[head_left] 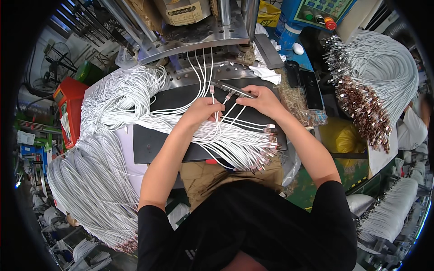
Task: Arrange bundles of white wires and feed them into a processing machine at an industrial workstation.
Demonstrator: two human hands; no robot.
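My left hand is closed in a pinch on a white cable whose small metal connector points up. Close by on the right, my right hand grips the end of a narrow metal bar, its thumb beside another white cable. Another connector sits against the bar's near edge. Several cables rise from here toward the press. Under both hands a thick bundle of white cables lies across a black board, its connector ends fanned out at the right.
Ahead stands a metal press with steel posts. Coiled white cables and a grey cable heap fill the left side. At right are a phone, a bag of small parts, a control panel and a hanging cable bundle.
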